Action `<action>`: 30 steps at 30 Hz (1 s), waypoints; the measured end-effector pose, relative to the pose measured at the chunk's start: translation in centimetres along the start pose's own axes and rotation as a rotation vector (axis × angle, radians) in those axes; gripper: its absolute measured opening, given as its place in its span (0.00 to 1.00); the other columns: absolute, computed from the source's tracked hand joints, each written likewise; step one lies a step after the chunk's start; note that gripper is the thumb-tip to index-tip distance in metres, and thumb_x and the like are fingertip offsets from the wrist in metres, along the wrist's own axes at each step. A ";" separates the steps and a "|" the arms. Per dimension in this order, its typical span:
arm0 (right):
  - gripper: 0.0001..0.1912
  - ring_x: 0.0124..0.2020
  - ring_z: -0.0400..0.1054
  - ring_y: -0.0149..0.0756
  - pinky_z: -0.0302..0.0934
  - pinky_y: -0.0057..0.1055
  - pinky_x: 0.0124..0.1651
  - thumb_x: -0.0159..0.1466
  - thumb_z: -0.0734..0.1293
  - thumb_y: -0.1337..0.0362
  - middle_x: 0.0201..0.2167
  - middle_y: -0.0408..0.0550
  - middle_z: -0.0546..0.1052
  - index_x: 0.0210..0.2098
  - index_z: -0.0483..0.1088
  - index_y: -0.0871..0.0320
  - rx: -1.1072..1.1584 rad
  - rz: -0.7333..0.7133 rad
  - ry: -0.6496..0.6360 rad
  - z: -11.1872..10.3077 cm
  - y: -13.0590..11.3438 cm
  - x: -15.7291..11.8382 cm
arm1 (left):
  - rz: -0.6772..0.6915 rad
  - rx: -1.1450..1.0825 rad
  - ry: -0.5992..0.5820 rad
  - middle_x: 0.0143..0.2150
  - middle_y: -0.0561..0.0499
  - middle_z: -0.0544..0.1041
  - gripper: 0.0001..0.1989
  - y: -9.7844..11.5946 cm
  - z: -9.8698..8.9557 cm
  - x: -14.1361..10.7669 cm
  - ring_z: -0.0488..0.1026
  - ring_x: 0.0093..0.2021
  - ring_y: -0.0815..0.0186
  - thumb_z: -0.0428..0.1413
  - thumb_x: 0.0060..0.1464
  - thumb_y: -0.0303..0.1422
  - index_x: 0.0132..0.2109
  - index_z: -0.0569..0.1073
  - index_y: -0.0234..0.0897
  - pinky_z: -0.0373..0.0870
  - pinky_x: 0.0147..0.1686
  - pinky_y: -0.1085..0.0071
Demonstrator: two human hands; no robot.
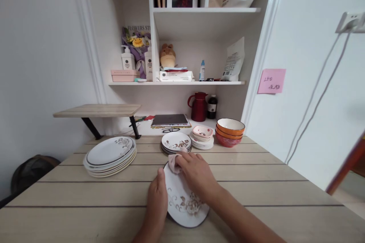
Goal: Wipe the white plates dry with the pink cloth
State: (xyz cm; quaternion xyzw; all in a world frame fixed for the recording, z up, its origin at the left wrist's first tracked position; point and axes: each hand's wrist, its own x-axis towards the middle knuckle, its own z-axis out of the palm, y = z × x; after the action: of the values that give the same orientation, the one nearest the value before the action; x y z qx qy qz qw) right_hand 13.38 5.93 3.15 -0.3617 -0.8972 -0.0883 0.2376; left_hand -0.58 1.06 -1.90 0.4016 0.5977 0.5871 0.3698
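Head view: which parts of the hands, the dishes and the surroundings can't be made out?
All in the head view:
- Left hand's fingers: hidden behind the flowered plate.
- Cloth: partly covered by the right hand.
- Lower bowls' insides: hidden by the top bowl.
- Dark bottle's label: too small.
- Pink sticky note's writing: too small, blurred.
- Both forearms: cut off by the bottom edge.

3 bowls (pixel 229 133) (2 orange, 1 red), 3 plate stacks (pixel 110 153), 2 pump bottles (pixel 128 60), 1 red jug (pixel 199 108), 1 sticky note (pixel 272 80).
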 end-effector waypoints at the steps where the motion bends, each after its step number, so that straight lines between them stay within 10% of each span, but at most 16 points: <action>1: 0.07 0.41 0.65 0.39 0.52 0.33 0.39 0.65 0.58 0.71 0.42 0.46 0.73 0.39 0.64 0.54 -0.043 0.030 -0.014 -0.3 0.2 0.0 | -0.008 -0.014 0.007 0.47 0.34 0.78 0.39 0.0 0.0 0.0 0.73 0.50 0.48 0.42 0.49 0.61 0.44 0.76 0.29 0.68 0.48 0.56; 9: 0.13 0.33 0.72 0.39 0.53 0.28 0.27 0.57 0.61 0.75 0.39 0.49 0.74 0.39 0.68 0.56 -0.198 0.224 -0.300 -2.9 1.2 -1.0 | -0.047 -0.125 0.129 0.41 0.36 0.81 0.35 0.3 -0.3 -0.1 0.75 0.47 0.47 0.49 0.46 0.60 0.39 0.78 0.30 0.70 0.47 0.55; 16: 0.10 0.34 0.75 0.50 0.60 0.34 0.30 0.54 0.67 0.70 0.33 0.57 0.79 0.37 0.73 0.59 -0.193 0.012 -0.637 -4.7 -1.7 -2.0 | -0.033 -0.168 0.155 0.39 0.38 0.81 0.33 0.6 -0.2 -0.5 0.76 0.46 0.50 0.50 0.47 0.58 0.40 0.77 0.30 0.70 0.47 0.58; 21: 0.08 0.32 0.73 0.42 0.52 0.30 0.28 0.55 0.65 0.67 0.35 0.48 0.78 0.36 0.71 0.53 0.026 -0.056 -0.430 -2.9 -2.7 -2.1 | -0.030 -0.113 0.158 0.39 0.38 0.81 0.35 0.6 -0.3 -0.2 0.76 0.44 0.49 0.49 0.47 0.59 0.40 0.77 0.29 0.70 0.46 0.57; 30: 0.12 0.33 0.67 0.33 0.45 0.28 0.30 0.58 0.62 0.69 0.40 0.43 0.73 0.42 0.64 0.52 0.154 0.408 -0.101 -0.1 1.1 -0.6 | -0.012 -0.112 0.088 0.44 0.37 0.80 0.35 -0.2 -0.2 0.1 0.74 0.48 0.51 0.48 0.49 0.58 0.44 0.76 0.30 0.68 0.49 0.58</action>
State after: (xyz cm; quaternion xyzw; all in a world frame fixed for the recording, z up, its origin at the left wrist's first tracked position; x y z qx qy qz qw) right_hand 14.53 6.30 2.90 -0.5204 -0.8204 0.0486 0.2320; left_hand -0.77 1.06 -2.07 0.3505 0.5822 0.6343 0.3685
